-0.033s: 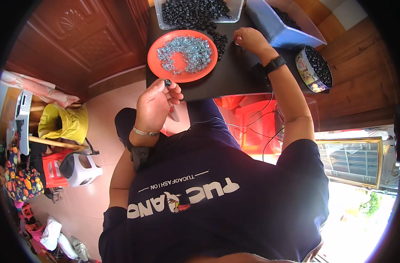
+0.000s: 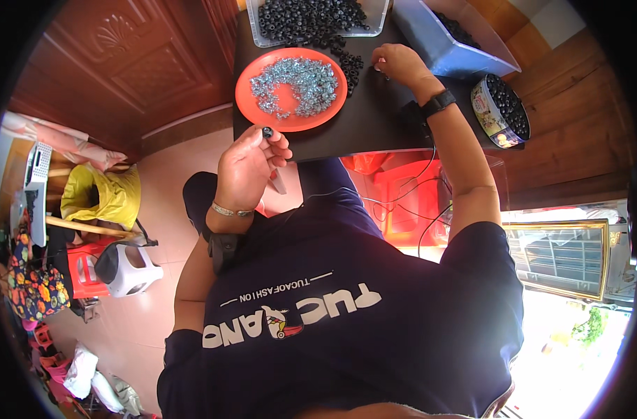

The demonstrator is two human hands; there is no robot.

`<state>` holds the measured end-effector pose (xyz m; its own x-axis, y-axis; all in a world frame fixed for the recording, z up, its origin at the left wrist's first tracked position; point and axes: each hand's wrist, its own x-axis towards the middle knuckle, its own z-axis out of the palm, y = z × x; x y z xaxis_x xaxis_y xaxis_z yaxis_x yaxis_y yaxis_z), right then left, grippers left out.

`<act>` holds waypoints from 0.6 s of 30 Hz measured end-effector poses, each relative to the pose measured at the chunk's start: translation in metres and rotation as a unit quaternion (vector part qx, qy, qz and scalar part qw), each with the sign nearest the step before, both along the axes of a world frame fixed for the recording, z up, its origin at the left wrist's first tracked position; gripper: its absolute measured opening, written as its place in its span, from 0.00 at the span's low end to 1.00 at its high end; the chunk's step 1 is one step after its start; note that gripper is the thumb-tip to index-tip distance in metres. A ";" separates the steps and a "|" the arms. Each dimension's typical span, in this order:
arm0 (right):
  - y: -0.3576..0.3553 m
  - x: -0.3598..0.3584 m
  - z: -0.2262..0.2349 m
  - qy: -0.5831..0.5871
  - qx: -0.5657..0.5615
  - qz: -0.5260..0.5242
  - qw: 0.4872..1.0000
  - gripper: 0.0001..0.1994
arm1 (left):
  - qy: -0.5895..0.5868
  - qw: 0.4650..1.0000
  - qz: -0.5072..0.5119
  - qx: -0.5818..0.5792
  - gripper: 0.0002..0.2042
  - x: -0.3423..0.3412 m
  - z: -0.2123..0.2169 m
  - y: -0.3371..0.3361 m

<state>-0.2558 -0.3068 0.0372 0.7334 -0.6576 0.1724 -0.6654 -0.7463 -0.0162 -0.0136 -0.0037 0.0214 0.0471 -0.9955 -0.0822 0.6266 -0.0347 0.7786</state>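
Observation:
My left hand is just off the near edge of the dark table, its thumb and forefinger pinching a small black cylindrical part. Beside it lies a round orange plate heaped with small shiny silvery pieces. Loose black parts are scattered on the table right of the plate. Over the tabletop, to the right of these, my right hand is closed with its fingertips together and pointing down. What it pinches, if anything, is too small to make out.
A clear tub of black parts stands at the back. To its right are a translucent bin and a round printed container of black pieces. Below the table edge, a red stool has cables running across it.

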 end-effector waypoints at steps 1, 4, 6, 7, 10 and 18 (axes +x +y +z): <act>0.000 0.000 0.002 0.000 0.000 0.002 1.000 0.07 | 0.002 1.000 -0.001 -0.002 0.13 0.001 -0.001 0.000; -0.003 -0.007 0.010 -0.100 0.076 0.001 0.992 0.09 | 0.008 1.000 -0.001 -0.004 0.14 0.004 -0.002 0.001; -0.006 -0.013 0.014 -0.130 0.087 -0.006 0.988 0.10 | 0.011 1.000 -0.004 -0.004 0.14 0.004 -0.002 0.000; -0.006 -0.013 0.017 -0.129 0.087 -0.007 0.988 0.10 | 0.009 1.000 -0.003 -0.002 0.14 0.003 -0.002 0.000; 0.001 -0.011 0.021 -0.102 0.112 -0.010 0.988 0.10 | 0.007 1.000 -0.004 -0.003 0.14 0.002 -0.004 -0.001; 0.007 0.012 0.007 0.054 0.014 -0.012 0.998 0.08 | 0.006 1.000 -0.010 0.001 0.13 0.000 -0.004 0.000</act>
<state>-0.2433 -0.2994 0.0437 0.7306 -0.6788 0.0738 -0.6821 -0.7303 0.0364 -0.0137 -0.0035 0.0171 0.0258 -0.9962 -0.0837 0.6351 -0.0483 0.7709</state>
